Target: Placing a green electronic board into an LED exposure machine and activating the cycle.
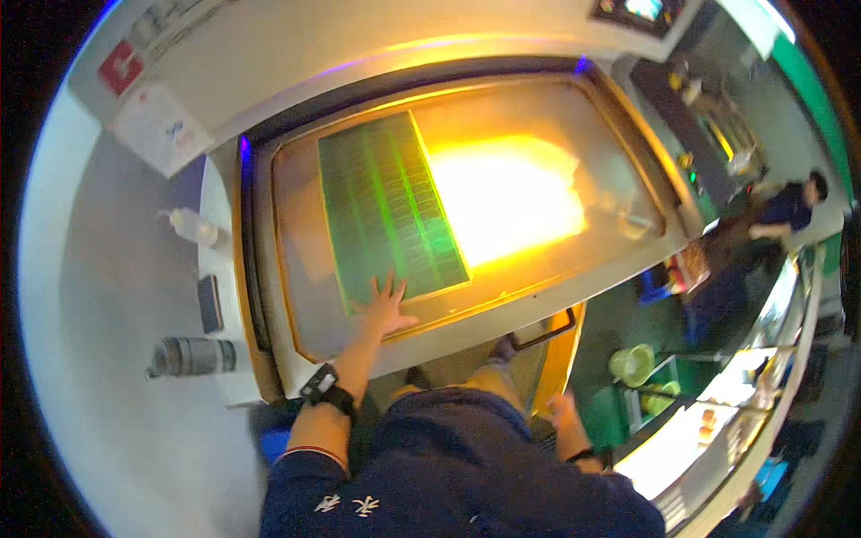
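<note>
A green, partly see-through panel (381, 202) with rows of fine lines lies on the glass top of a framed bed (323, 332), left of a bright yellow-white glow. My left hand (386, 312) reaches over the panel's near edge. Its fingers are spread, with the fingertips over the green surface, and nothing is gripped. I cannot tell how firmly it presses. My right hand (565, 412) hangs low by my right side, close to a yellow door edge (558, 359). It is small and blurred, so its fingers do not show clearly.
Left of the bed are a white squeeze bottle (193, 228), a dark phone (210, 303) and a grey flask (193, 356). A black handle (549, 330) juts below the front rim. Green baskets (632, 364) stand at right; another person (789, 211) is farther off.
</note>
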{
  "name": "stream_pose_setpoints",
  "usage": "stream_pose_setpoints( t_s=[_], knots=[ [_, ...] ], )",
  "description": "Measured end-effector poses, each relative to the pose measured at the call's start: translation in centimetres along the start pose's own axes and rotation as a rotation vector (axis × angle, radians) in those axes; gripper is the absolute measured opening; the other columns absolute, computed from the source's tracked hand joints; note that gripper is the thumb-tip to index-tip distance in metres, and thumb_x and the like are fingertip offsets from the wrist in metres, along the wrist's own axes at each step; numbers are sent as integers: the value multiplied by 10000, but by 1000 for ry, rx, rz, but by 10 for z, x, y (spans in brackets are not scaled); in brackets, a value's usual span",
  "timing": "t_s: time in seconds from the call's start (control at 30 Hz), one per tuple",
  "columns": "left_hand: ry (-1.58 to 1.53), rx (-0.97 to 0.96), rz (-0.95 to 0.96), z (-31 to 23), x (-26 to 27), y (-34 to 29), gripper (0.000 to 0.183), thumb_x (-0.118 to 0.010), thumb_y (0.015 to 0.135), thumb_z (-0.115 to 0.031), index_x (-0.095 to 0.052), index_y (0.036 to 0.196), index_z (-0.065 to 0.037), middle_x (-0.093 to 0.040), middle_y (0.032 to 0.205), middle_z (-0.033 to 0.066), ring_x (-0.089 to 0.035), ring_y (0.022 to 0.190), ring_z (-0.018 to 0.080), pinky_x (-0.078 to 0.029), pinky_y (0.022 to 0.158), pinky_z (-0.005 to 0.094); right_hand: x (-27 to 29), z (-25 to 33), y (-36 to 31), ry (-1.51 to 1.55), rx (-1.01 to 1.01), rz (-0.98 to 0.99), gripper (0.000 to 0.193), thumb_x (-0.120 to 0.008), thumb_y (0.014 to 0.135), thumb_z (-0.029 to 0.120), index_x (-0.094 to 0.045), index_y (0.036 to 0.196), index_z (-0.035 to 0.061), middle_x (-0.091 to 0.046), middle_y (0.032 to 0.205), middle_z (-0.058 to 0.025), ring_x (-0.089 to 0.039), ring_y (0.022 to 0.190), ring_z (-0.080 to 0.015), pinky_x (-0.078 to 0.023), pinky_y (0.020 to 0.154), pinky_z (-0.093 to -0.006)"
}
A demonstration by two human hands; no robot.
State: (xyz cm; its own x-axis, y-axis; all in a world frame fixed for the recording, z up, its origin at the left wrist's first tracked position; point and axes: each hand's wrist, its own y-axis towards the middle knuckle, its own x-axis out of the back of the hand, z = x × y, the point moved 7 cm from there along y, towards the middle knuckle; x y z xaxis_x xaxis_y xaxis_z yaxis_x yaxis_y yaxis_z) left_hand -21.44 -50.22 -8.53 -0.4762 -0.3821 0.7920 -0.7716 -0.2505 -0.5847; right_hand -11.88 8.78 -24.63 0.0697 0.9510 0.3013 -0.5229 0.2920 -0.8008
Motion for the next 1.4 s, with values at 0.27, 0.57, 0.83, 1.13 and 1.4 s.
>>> stream_pose_setpoints(
  t_s=[0.27, 0.57, 0.83, 1.13, 1.4],
  knots=[
    [58, -65, -106, 113, -28, -62, 999, -621, 781, -732, -133, 1577, -377, 16, 1669, -27, -32, 1529, 305, -47, 1074, 816, 95, -25, -64, 703, -63, -13, 363, -527, 734, 52, -571, 1092, 18, -621, 1015, -153, -632, 917, -376, -541, 863, -536],
    [120, -66, -124, 88, -11, -58, 968, -622, 814, -689, -134, 1580, -355, -14, 1668, -8, -92, 1520, 320, -122, 1069, 814, 175, 194, -15, -17, 706, -185, 372, -573, 755, 100, -623, 1116, 29, -662, 950, -103, -663, 858, -290, -546, 752, -417],
    [1, -432, -277, -5, 18, -101, 1076, -756, 745, -555, -200, 1573, -150, -157, 1638, 148, -225, 1456, 456, -293, 1148, 590, -132, 355, -143, -1342, 1566, 345, 535, -551, 816, 83, -608, 1319, 255, -689, 1147, -148, -658, 1030, -342, -535, 878, -443],
    [267, -118, -80, 23, -40, -116, 752, -622, 879, -210, -290, 1548, -120, -433, 1520, 138, -436, 1332, 456, -304, 1099, 639, -265, 282, -184, -1444, 1720, 452, 640, -624, 782, 108, -515, 1409, 173, -575, 1398, -43, -553, 1258, -283, -448, 1058, -438],
    [-6, -59, -178, 119, 142, 91, 599, -520, 870, -25, -466, 1446, -180, -594, 1321, 184, -563, 1183, 445, -457, 1001, 537, -479, 471, -129, -1590, 1523, 486, 605, -630, 824, 107, -504, 1400, 243, -562, 1360, -63, -531, 1248, -294, -493, 982, -473]
  ],
)
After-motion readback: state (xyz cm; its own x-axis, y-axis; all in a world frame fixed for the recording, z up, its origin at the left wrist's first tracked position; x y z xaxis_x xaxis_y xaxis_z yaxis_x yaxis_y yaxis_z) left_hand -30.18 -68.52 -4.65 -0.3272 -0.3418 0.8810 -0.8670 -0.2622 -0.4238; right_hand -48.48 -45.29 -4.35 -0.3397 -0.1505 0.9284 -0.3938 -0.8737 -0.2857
